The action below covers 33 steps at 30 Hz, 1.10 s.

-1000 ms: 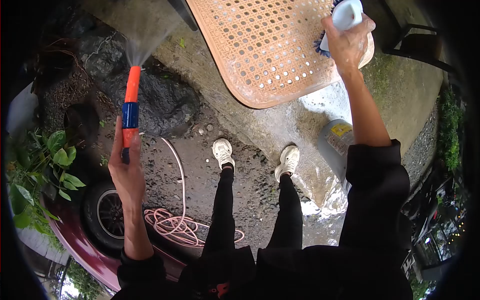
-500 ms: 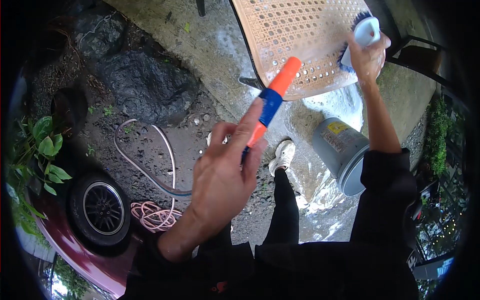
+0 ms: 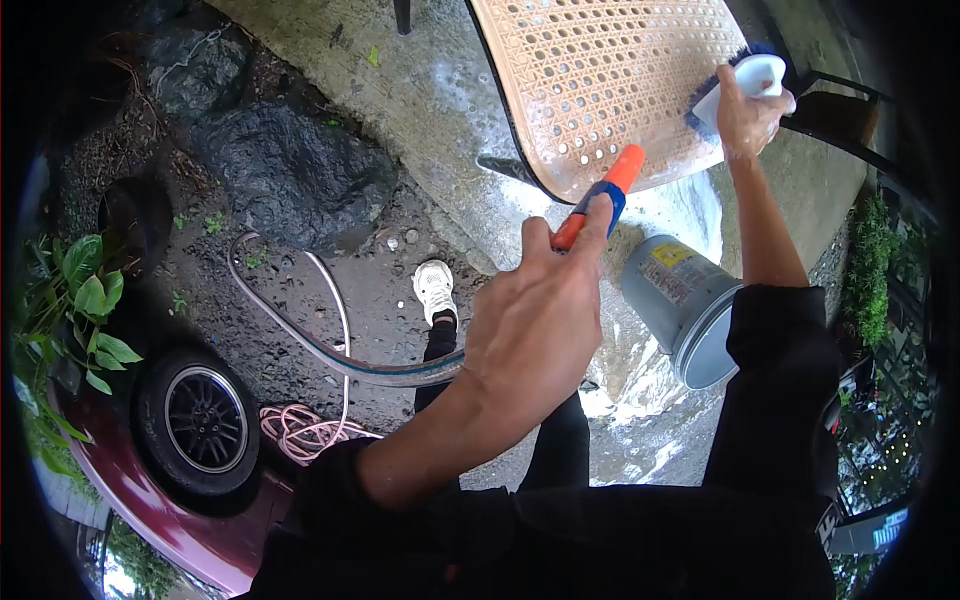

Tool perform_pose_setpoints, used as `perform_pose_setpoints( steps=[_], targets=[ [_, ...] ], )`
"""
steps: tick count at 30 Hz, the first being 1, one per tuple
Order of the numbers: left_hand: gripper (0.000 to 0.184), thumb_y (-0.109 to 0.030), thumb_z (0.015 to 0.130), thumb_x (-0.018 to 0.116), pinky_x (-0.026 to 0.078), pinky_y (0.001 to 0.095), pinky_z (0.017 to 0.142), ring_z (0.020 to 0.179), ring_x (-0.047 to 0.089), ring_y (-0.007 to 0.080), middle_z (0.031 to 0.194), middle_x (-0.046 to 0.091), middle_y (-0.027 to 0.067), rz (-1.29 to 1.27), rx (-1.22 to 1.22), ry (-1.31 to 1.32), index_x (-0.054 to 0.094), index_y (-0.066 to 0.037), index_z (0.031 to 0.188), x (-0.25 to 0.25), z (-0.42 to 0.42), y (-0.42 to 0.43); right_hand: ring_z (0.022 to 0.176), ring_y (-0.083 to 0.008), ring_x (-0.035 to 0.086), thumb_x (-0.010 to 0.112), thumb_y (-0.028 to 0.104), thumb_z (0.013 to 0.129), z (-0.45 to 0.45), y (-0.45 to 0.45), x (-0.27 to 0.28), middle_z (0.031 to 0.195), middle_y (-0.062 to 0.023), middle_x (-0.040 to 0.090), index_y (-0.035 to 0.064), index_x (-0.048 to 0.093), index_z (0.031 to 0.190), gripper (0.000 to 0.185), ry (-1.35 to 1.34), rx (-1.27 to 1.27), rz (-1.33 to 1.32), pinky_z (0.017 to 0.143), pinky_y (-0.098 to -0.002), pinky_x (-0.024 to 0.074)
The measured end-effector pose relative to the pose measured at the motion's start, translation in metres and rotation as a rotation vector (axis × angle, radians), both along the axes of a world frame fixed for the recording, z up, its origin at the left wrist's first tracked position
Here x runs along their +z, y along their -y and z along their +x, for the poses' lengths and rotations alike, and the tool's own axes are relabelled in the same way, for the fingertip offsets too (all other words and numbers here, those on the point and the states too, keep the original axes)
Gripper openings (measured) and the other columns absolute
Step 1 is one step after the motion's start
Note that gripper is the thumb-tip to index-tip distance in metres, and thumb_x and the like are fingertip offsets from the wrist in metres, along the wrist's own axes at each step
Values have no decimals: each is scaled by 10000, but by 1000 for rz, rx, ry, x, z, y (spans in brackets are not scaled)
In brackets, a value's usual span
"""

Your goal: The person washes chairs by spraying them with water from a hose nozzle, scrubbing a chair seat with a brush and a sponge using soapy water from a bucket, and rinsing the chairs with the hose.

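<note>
My left hand point(image 3: 540, 310) is wrapped round an orange and blue hose nozzle point(image 3: 603, 198), whose tip points at the near edge of a tan woven-pattern panel point(image 3: 600, 80). No spray shows at the tip. At the panel's right edge, my right hand point(image 3: 752, 115) grips a white scrub brush point(image 3: 750, 78) with blue bristles, which touch the panel or are very close to it. Whitish suds lie on the panel's lower part. The hose point(image 3: 370, 370) curves from under my left wrist across the ground.
A grey bucket point(image 3: 680, 300) lies tilted right of centre, beside foamy wet concrete. Dark rocks point(image 3: 290, 175) are at the left. A red car point(image 3: 150, 500) with a black wheel point(image 3: 205, 420), leafy plants point(image 3: 95, 290) and coiled hose point(image 3: 300, 432) are at the lower left.
My left hand has swung right with the nozzle, from above the rocks to the panel's corner, and the spray has stopped showing. The brush has shifted right and slightly down.
</note>
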<state>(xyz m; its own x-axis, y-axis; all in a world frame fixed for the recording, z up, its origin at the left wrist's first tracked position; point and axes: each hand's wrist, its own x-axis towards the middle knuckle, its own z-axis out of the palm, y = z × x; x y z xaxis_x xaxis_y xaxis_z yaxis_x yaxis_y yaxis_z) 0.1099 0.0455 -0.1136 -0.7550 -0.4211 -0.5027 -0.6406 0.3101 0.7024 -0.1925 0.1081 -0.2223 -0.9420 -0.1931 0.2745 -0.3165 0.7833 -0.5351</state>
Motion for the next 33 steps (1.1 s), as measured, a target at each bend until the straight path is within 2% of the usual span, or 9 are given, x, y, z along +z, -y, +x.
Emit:
perform_pose_setpoints(
  steps=[3, 4, 11, 15, 19, 21, 27, 31, 33],
  targets=[
    [443, -146, 879, 511, 507, 428, 620, 659, 611, 351, 902, 526, 188, 30, -74, 45, 434, -120, 1314, 4, -3, 0, 941, -323, 590, 756, 471, 580, -14, -10, -1, 1030, -240, 567, -67, 424, 1143, 847, 121, 226, 288, 829, -382, 462],
    [474, -49, 818, 479, 541, 363, 564, 579, 633, 323, 947, 497, 249, 17, -118, -26, 424, 51, 1278, 3, -5, 3, 934, -320, 595, 752, 471, 586, -18, -7, 6, 997, -227, 580, -68, 429, 1143, 839, 240, 284, 327, 816, -382, 469],
    [479, -66, 804, 513, 520, 306, 436, 518, 623, 267, 912, 491, 214, -167, -108, -85, 445, 62, 1260, -3, -30, -2, 874, -319, 604, 736, 427, 621, 4, -1, 10, 946, -219, 578, -42, 426, 1098, 737, 174, 469, 436, 769, -403, 476],
    [494, -70, 809, 524, 529, 305, 444, 535, 628, 256, 908, 485, 207, -125, -81, -73, 423, 64, 1274, -9, -36, 1, 774, -288, 616, 744, 407, 610, 6, 7, 2, 890, -191, 593, -43, 438, 1068, 712, -72, 214, 272, 700, -374, 491],
    [505, -52, 807, 523, 530, 308, 445, 541, 631, 256, 924, 482, 216, -135, -98, -96, 405, 64, 1284, -8, -33, 3, 880, -309, 602, 720, 396, 653, 10, -12, 17, 984, -211, 567, -2, 432, 1114, 673, 232, 426, 293, 769, -398, 473],
    [583, -7, 807, 485, 531, 407, 551, 581, 620, 377, 955, 467, 284, 46, -116, -45, 283, 22, 1352, -7, -31, 1, 892, -331, 601, 708, 407, 652, 1, -2, 19, 989, -220, 566, -11, 439, 1105, 672, 76, 257, 339, 777, -401, 472],
    [560, -45, 799, 535, 540, 333, 463, 527, 625, 283, 978, 450, 258, -96, -70, -119, 350, 75, 1313, -9, -22, -5, 869, -338, 615, 746, 418, 631, -2, -28, 8, 934, -203, 586, -11, 398, 1106, 729, -6, 342, 267, 807, -374, 467],
    [587, -35, 819, 507, 519, 421, 506, 553, 610, 359, 976, 456, 282, -28, -19, -119, 283, 13, 1359, -4, -17, 7, 832, -253, 629, 759, 351, 650, -54, -52, 29, 942, -190, 600, -32, 378, 1176, 754, 70, -149, 243, 710, -359, 511],
    [569, -34, 800, 524, 539, 346, 459, 531, 623, 299, 969, 447, 265, -79, -57, -121, 330, 82, 1322, -1, -17, 7, 823, -241, 626, 762, 286, 665, -19, -51, 44, 1014, -200, 571, -51, 373, 1192, 737, 251, 219, 199, 592, -339, 529]
  ],
)
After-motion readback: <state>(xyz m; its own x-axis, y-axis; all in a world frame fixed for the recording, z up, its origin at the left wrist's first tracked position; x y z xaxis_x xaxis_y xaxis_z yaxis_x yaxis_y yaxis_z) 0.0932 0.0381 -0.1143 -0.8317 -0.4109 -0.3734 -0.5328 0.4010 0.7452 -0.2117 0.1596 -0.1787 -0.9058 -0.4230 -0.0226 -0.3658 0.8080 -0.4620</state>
